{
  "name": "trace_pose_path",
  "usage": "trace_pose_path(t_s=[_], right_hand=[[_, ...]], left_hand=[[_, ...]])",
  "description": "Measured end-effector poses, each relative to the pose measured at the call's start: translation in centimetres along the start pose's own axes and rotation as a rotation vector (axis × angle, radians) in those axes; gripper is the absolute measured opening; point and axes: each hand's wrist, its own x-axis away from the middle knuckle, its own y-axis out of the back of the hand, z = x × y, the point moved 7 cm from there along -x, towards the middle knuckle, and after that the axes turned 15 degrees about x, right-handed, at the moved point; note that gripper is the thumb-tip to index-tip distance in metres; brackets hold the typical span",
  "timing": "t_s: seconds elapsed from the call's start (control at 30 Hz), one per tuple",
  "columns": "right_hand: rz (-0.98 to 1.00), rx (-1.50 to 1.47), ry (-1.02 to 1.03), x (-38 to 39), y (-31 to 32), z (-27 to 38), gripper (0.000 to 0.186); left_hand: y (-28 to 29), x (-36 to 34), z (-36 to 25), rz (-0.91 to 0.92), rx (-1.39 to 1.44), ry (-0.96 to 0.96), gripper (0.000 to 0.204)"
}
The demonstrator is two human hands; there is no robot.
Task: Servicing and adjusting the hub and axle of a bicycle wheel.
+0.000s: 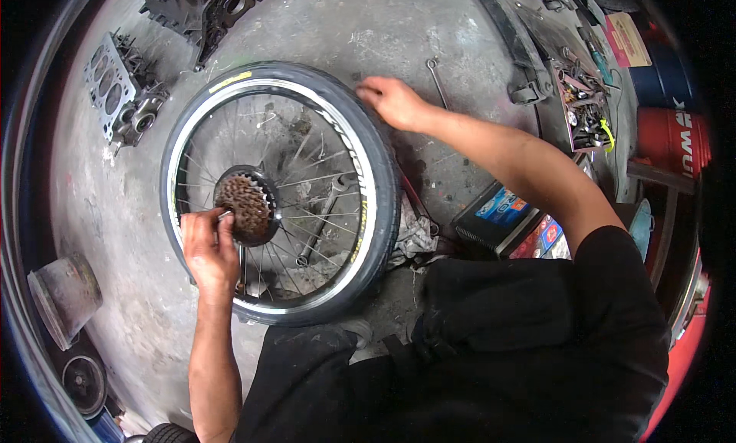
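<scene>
A bicycle wheel (pixel 373 213) with a black tyre and silver rim leans in front of my legs. A rusty brown sprocket cassette (pixel 247 200) sits at its hub. My left hand (pixel 208 251) is closed in a pinch at the cassette's lower left, by the axle. A small bit of metal shows at its fingertips, too small to name. My right hand (pixel 395 103) is closed at the tyre's upper right edge, its curled fingers against the rubber. Its fingertips are partly hidden.
A wrench (pixel 322 217) shows behind the spokes, another spanner (pixel 436 83) lies beyond my right hand. Engine parts (pixel 123 86) lie far left, a bucket (pixel 67 299) at left. A tool tray (pixel 584 109) and battery-like black box (pixel 494 213) stand at right.
</scene>
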Motion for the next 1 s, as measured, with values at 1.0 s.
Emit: trace_pose_path(t_s=[1.0], right_hand=[[0.233,-0.008,0.618,12.6,-2.9,19.8,0.018]], left_hand=[[2.2,-1.5,-11.7,0.040,0.283,-0.196,0.056]])
